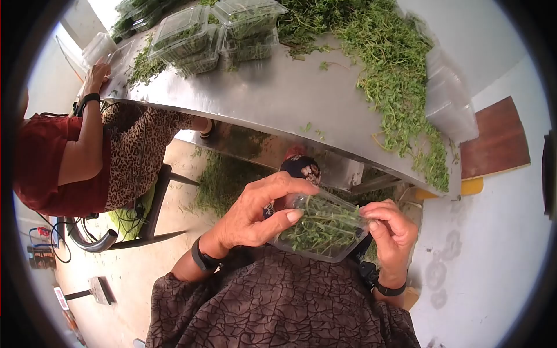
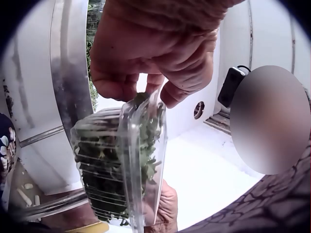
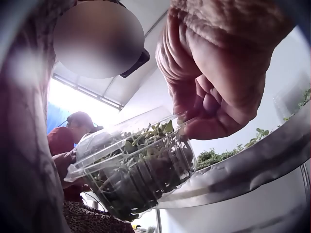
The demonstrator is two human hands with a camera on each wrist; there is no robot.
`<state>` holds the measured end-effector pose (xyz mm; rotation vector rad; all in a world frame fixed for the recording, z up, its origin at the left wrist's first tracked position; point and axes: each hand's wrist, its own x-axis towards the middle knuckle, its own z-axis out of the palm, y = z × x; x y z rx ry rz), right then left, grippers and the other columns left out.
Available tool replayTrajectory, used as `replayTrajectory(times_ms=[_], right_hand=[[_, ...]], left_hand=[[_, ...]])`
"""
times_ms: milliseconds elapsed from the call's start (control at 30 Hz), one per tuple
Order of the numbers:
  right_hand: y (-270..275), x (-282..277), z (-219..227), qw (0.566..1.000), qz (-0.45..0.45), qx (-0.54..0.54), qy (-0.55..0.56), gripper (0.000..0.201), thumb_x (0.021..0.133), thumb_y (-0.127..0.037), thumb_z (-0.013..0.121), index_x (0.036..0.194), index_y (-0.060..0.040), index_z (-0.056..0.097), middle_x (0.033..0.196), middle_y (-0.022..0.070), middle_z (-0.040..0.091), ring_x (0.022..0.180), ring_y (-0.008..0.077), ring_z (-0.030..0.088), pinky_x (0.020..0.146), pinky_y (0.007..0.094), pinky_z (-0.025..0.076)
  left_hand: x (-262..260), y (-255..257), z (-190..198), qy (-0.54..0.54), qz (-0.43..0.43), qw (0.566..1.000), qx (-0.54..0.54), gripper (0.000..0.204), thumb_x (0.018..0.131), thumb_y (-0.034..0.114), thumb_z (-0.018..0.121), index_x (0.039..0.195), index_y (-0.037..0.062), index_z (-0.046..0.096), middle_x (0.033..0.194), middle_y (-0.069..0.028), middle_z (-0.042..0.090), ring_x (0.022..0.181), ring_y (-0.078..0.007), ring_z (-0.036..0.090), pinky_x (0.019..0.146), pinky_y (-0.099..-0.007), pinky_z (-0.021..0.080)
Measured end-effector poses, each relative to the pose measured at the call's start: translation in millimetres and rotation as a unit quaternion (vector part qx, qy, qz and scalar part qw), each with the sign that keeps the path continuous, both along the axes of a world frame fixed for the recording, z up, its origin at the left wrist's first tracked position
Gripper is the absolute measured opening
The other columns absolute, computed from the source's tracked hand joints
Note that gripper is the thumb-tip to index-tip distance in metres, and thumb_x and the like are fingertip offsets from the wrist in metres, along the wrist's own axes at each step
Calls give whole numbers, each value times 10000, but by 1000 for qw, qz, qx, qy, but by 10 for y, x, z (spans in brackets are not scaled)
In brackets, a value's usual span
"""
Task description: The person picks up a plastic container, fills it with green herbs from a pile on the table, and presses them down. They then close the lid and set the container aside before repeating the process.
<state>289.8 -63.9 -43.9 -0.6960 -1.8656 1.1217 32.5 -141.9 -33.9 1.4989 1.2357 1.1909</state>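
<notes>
A clear plastic clamshell box (image 1: 333,255) filled with leafy green sprigs (image 1: 319,226) is held in front of the person's chest. The left hand (image 1: 255,211) grips its left end, thumb over the top and fingers along the far edge. At the opposite end, the right hand (image 1: 394,232) pinches the rim between thumb and fingertips. In the right wrist view, the lid lies slightly raised over the greens, and a few leaves poke out near the right fingertips (image 3: 197,128). The left wrist view shows the box's ribbed wall (image 2: 99,165) tilted on edge below the left hand.
A metal table (image 1: 325,87) stands ahead, with a large heap of loose greens (image 1: 383,69) and several filled clamshell boxes (image 1: 185,40). Nested clear boxes (image 1: 449,104) lean at its right end. Another person (image 1: 64,153) works at the left, near a dark stool (image 1: 156,203).
</notes>
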Motion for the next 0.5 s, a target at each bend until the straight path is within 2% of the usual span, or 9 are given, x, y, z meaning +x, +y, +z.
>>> replayTrajectory(times_ms=[67, 133, 167, 233, 267, 333, 367, 433, 500], right_hand=[[-11, 14, -12, 1000, -2, -3, -9, 92, 805, 36, 615, 892, 18, 641, 901, 127, 671, 725, 155, 563, 618, 253, 434], [-20, 19, -11, 1000, -2, -11, -15, 100, 798, 52, 606, 887, 21, 639, 898, 126, 671, 715, 151, 561, 623, 257, 437], [-23, 22, -14, 1000, -2, -13, -16, 100, 798, 52, 606, 887, 21, 639, 898, 126, 671, 715, 151, 561, 623, 257, 437], [-33, 28, -20, 999, -2, -24, -38, 114, 787, 69, 596, 883, 23, 637, 896, 122, 673, 709, 150, 563, 627, 260, 441], [-45, 30, -27, 999, -3, -27, -40, 114, 787, 69, 596, 883, 23, 637, 896, 122, 673, 709, 150, 563, 627, 260, 441], [-71, 29, -48, 996, -9, -66, -57, 119, 780, 75, 591, 879, 24, 635, 895, 113, 674, 706, 150, 566, 632, 262, 446], [-77, 31, -56, 996, -9, -68, -59, 119, 780, 75, 591, 879, 24, 635, 895, 113, 674, 706, 150, 566, 632, 262, 446], [-88, 38, -69, 994, -8, -79, -73, 118, 775, 74, 596, 873, 21, 635, 891, 109, 675, 708, 161, 575, 646, 269, 453], [-85, 32, -63, 995, -6, -66, -75, 114, 775, 68, 602, 871, 18, 635, 891, 109, 676, 711, 169, 578, 650, 273, 455]], left_hand=[[-10, 14, -43, 13, -25, 1000, -9, 388, 790, 231, 598, 1119, 26, 601, 972, -79, 591, 803, -161, 523, 733, -295, 422], [-9, 42, -149, 1, -38, 997, 60, 327, 810, 217, 634, 1077, 29, 607, 928, -54, 577, 800, -147, 517, 728, -291, 422], [-5, 33, -164, 0, -38, 998, 58, 327, 810, 217, 634, 1077, 29, 607, 928, -54, 577, 800, -147, 517, 728, -291, 422], [-4, 8, -191, -78, -34, 996, -32, 267, 829, 191, 662, 1036, 31, 611, 893, -30, 558, 806, -127, 512, 725, -272, 419], [-9, 11, -225, -80, -34, 996, -34, 267, 829, 191, 662, 1036, 31, 611, 893, -30, 558, 806, -127, 512, 725, -272, 419], [-30, 23, -300, -50, -44, 998, -19, 204, 844, 142, 656, 1024, 57, 611, 811, -16, 537, 688, -101, 486, 618, -257, 402], [-31, 8, -302, -52, -44, 997, -22, 204, 844, 142, 656, 1024, 57, 611, 811, -16, 537, 688, -101, 486, 618, -257, 402], [-32, -23, -301, -117, -51, 986, -105, 155, 887, 162, 615, 970, 31, 612, 881, -27, 553, 792, -114, 510, 701, -253, 421], [-53, -27, -319, -86, -53, 991, -91, 139, 902, 167, 596, 938, 34, 614, 865, -33, 555, 780, -119, 510, 691, -263, 423]])
